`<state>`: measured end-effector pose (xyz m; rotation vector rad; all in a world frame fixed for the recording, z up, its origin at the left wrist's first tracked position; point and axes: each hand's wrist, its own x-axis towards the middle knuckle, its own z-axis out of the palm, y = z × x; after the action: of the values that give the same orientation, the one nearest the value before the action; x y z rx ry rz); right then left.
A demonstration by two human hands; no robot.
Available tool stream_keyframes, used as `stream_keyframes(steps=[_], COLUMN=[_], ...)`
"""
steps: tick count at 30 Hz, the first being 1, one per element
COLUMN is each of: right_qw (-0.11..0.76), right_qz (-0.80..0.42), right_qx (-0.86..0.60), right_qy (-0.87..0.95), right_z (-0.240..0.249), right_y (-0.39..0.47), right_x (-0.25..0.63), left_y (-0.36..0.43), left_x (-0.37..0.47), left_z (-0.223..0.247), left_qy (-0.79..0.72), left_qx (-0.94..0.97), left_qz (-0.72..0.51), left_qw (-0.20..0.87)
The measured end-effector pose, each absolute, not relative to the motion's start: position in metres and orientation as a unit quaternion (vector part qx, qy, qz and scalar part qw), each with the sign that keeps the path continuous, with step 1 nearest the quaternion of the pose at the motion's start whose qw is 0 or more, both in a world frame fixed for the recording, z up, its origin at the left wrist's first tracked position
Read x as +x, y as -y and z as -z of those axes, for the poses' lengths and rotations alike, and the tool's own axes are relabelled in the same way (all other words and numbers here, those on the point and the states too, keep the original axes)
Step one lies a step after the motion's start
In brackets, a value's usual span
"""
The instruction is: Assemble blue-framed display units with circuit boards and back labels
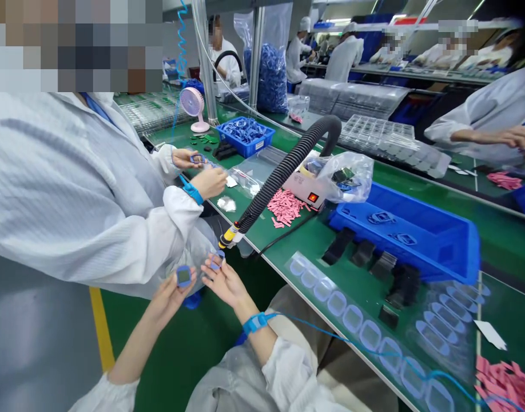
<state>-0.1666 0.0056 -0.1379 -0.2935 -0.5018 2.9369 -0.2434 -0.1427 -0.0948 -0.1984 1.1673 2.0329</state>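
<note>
Left hand gripped a blue-framed square display;
right hand held a blue piece, near the yellow-and-black nozzle

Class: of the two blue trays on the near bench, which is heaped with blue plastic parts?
The smaller blue tray, near the pink fan; the larger blue tray shows only a few blue parts.

One grey-screened frame, one pink fan

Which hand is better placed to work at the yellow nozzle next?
Probably the right hand: its fingertips, at a small blue-edged piece, are close to the yellow nozzle. The left hand, holding the blue-framed screen, is farther off.
</note>
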Motion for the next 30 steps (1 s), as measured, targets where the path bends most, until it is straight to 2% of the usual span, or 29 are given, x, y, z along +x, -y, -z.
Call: stream_keyframes(steps=[4, 9, 13, 21, 25, 30], right_qw=[0.087, 0.143, 0.150, 0.064, 0.048, 0.100], right_qz=[-0.971, -0.958, -0.957, -0.977, -0.979, -0.971], right_qx=[-0.127, -0.163, -0.159, -0.101, -0.110, -0.160], right_qy=[0.180, 0.190, 0.191, 0.175, 0.167, 0.146], right_z=[0.156, 0.175, 0.168, 0.129, 0.138, 0.147], right_y=[-0.018, -0.034, -0.036, -0.018, -0.008, 0.000], right_x=[-0.152, -0.134, -0.140, -0.179, -0.160, -0.110], left_y=[0.097, 0.056, 0.075, 0.151, 0.135, 0.087], left_x=[-0.252, -0.226, -0.205, -0.231, -0.240, -0.240], left_z=[0.085, 0.093, 0.103, 0.097, 0.085, 0.076], left_qy=[-0.449, -0.422, -0.406, -0.430, -0.448, -0.469], left_qx=[-0.046, -0.039, -0.055, -0.092, -0.100, -0.103], left_qz=[-0.796, -0.779, -0.775, -0.797, -0.803, -0.764], left_qw=[0.404, 0.463, 0.482, 0.415, 0.381, 0.431])
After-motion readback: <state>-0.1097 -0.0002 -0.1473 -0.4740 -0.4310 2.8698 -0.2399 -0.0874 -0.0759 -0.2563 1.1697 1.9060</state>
